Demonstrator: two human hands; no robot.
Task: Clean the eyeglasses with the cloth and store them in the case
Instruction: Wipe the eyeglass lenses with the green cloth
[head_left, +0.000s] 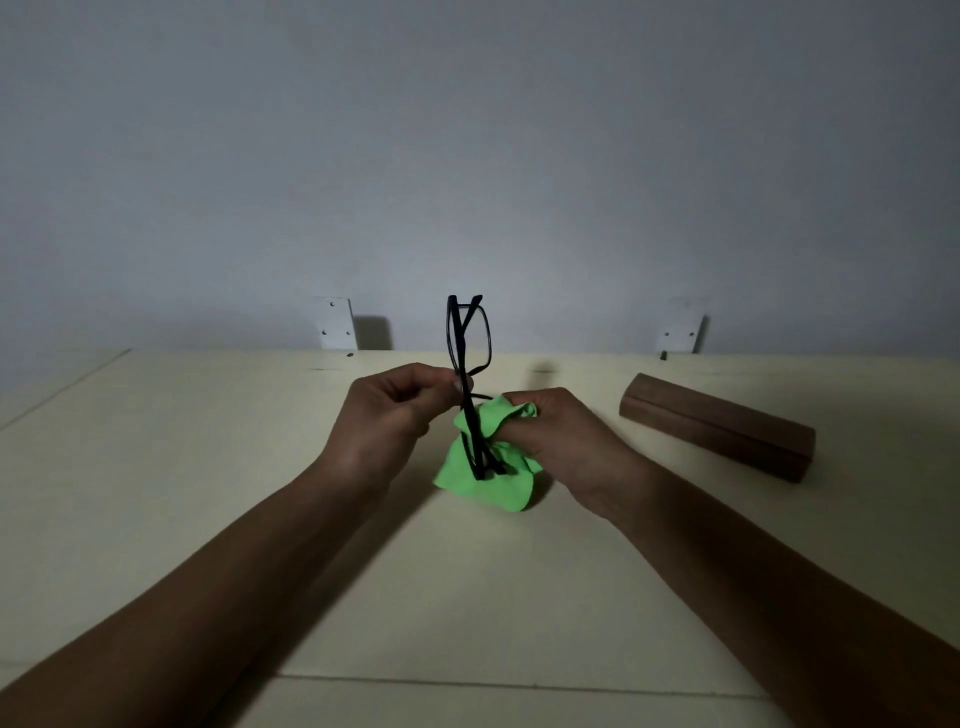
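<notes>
Black-framed eyeglasses (460, 332) stand on end above the table, temples folded, seen nearly edge-on. My left hand (387, 410) pinches the frame near its middle. My right hand (556, 431) grips a bright green cloth (480, 480) bunched around the lower lens, so that lens is partly hidden. The upper lens is bare. A brown wooden glasses case (719, 423) lies shut on the table to the right, about a hand's width from my right hand.
A cream table (208, 467) runs to a pale wall. Two white brackets (335, 322) (680, 327) sit on the wall at the table's far edge. A seam crosses the table near my elbows.
</notes>
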